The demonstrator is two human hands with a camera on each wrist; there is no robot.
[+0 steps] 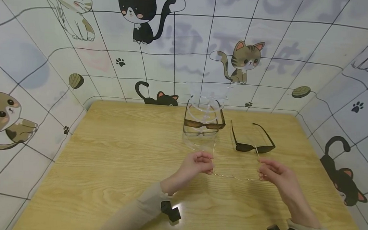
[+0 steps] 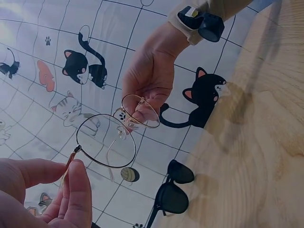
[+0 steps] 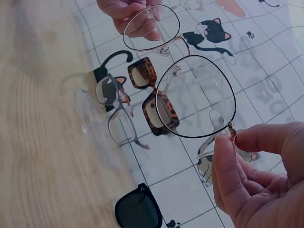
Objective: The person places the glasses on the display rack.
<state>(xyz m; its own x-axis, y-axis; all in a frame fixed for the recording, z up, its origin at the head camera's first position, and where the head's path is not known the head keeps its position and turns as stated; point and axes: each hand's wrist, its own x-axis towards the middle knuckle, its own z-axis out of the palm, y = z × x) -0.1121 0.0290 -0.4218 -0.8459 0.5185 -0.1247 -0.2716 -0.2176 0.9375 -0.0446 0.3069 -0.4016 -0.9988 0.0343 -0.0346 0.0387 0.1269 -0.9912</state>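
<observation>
Thin gold wire-rimmed eyeglasses [image 3: 195,96] with round clear lenses are held up by both hands, over the front middle of the table. My left hand [image 1: 197,163] pinches one temple near its hinge between thumb and fingers. On the opposite side, my right hand [image 1: 278,174] pinches the other temple, also close to the hinge. The temples are unfolded and point away from me in the head view. Just beyond the right hand, black sunglasses [image 1: 245,147] lie on the table with their arms spread.
A clear display stand [image 1: 207,111] stands at the back middle of the wooden table [image 1: 123,160]. It carries tortoiseshell glasses [image 3: 161,114] and, lower down, grey-framed glasses [image 3: 110,105]. A cat-patterned cloth [image 1: 192,67] rises behind and at both sides of the table.
</observation>
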